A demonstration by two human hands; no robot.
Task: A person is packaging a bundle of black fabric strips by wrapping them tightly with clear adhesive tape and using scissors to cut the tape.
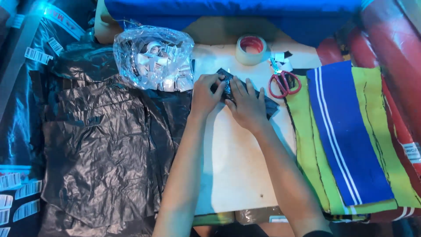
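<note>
My left hand and my right hand meet over a small black plastic-wrapped packet on a white board. The left fingers pinch the packet's near-left end. My right hand lies flat on top of it, pressing it down, and hides most of it; a dark corner sticks out on the right. Both forearms reach in from the bottom edge.
A roll of tape and red-handled scissors lie beyond the hands. A clear bag of small white items sits at the back left. Black plastic sheets cover the left; stacked yellow-green and blue striped cloths lie right.
</note>
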